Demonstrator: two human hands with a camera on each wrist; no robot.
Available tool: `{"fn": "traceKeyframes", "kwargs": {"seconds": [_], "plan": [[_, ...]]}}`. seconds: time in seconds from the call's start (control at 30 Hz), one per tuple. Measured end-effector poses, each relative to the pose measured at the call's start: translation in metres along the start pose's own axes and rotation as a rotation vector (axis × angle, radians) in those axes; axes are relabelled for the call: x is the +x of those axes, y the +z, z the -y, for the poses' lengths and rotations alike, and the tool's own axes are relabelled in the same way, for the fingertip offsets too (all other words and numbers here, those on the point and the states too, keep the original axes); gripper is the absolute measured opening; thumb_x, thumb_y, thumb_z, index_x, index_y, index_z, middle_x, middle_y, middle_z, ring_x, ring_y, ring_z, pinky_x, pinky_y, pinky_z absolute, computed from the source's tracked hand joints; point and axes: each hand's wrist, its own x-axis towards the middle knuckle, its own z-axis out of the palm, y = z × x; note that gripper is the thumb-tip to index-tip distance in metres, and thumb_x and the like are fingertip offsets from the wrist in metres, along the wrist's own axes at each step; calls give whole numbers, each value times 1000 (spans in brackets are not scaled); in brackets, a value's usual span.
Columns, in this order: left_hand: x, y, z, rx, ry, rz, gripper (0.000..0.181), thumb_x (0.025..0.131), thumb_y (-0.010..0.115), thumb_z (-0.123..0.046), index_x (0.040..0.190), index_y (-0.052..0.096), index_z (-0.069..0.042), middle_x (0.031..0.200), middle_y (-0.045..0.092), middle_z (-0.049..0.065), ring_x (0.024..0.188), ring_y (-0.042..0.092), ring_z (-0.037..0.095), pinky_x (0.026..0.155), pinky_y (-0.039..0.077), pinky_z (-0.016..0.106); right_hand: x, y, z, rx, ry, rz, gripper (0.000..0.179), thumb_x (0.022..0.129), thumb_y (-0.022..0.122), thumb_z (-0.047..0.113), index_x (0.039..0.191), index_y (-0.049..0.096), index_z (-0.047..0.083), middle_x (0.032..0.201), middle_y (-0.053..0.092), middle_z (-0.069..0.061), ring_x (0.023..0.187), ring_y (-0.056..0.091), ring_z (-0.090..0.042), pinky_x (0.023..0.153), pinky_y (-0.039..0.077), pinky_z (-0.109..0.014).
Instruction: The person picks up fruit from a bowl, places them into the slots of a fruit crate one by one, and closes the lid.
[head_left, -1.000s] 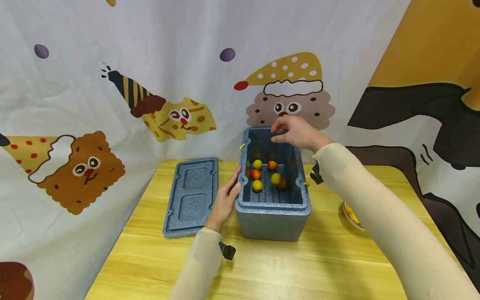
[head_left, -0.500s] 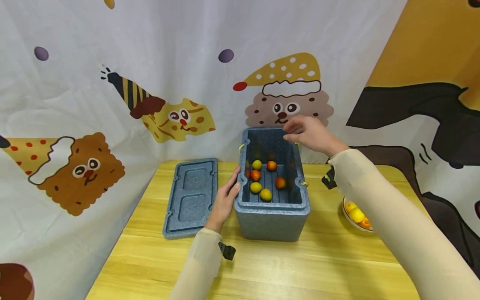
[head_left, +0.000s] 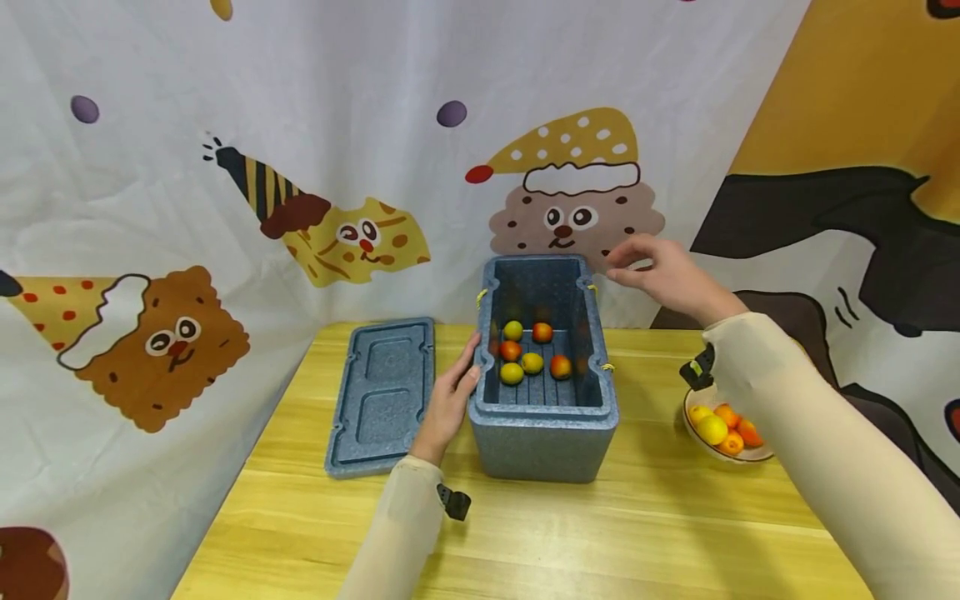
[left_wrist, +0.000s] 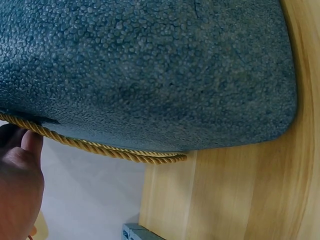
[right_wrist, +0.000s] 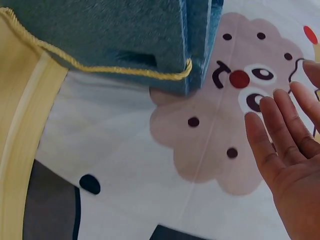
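Observation:
A grey foam box [head_left: 545, 450] stands without its lid on the table. Several small round fruits, some yellow [head_left: 532, 362] and some red-orange [head_left: 560, 367], lie on its floor. My left hand [head_left: 444, 408] rests against the box's left wall near the rim, its fingers straight. In the left wrist view the fingers of that left hand [left_wrist: 22, 165] reach beside the yellow rope [left_wrist: 100, 147]. Beyond the box's right rim, in the air, hangs my right hand [head_left: 667, 275] with fingers loosely bent. The right wrist view shows that right hand [right_wrist: 295, 150] holding nothing, palm visible.
To the left of the box lies its grey lid [head_left: 386, 392]. A bowl [head_left: 750, 456] with yellow and orange fruits stands at the right on the wooden table [head_left: 525, 542]. Behind hangs a printed cloth [head_left: 360, 83]. Yellow rope [right_wrist: 115, 70] runs along the box's side.
My right hand has moved right, from over the box to beyond its right rim. A yellow fruit dropped in and rolled on the box floor. My left hand stays put.

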Motion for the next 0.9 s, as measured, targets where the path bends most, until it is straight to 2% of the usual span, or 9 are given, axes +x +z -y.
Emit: {"fn": "traceKeyframes", "kwargs": {"seconds": [0.2,0.4,0.57,0.63,0.7,0.8,0.87,0.9], "plan": [[1,1,0,-19,-1,23,50,107,42,-15,152,30,2,156,28,14,142,29,22,110,30,43,-26,-21,-12,-32,49,-42,34,98,62,29,120,63,3,119,60,-14,110,54,-28,93,45,-52],[0,0,0,-14,-4,8,49,106,42,-13,152,31,1,156,30,14,141,29,23,111,29,43,-48,-42,-28,-82,121,-88,41,98,61,36,122,62,2,121,58,-15,111,52,-30,91,46,-46],[-1,0,1,-25,-5,22,49,106,41,-11,152,29,3,156,27,16,143,27,25,112,27,44,-64,-53,-45,-94,170,-80,45,99,59,38,125,59,1,124,56,-19,113,50,-36,93,42,-55],[-1,0,1,-29,-8,23,49,106,41,-12,152,29,2,157,27,16,143,27,26,112,27,45,-71,-57,-53,-116,185,-76,45,99,58,38,125,59,1,124,56,-20,112,50,-34,92,45,-48],[-1,0,1,-23,-11,17,49,106,41,-12,152,30,2,156,28,16,142,27,25,111,27,46,-79,-60,-61,-140,197,-79,46,99,58,39,126,59,2,123,57,-19,109,51,-31,87,47,-32],[-1,0,0,-19,-5,8,49,106,41,-11,151,31,2,156,29,16,142,28,26,111,27,46,-93,-61,-74,-170,228,-84,49,98,58,42,127,59,2,124,58,-18,105,53,-29,74,41,-13],[0,0,0,-22,0,12,49,106,41,-11,151,30,3,156,29,16,142,28,25,112,27,46,-103,-60,-82,-176,245,-84,51,98,58,43,128,59,2,125,58,-19,105,54,-31,73,40,-14],[0,-1,0,-21,0,15,49,106,41,-11,151,30,3,156,28,17,142,28,25,112,27,45,-107,-59,-86,-171,256,-80,51,98,57,44,128,58,2,126,57,-20,106,54,-33,76,42,-19]]}}
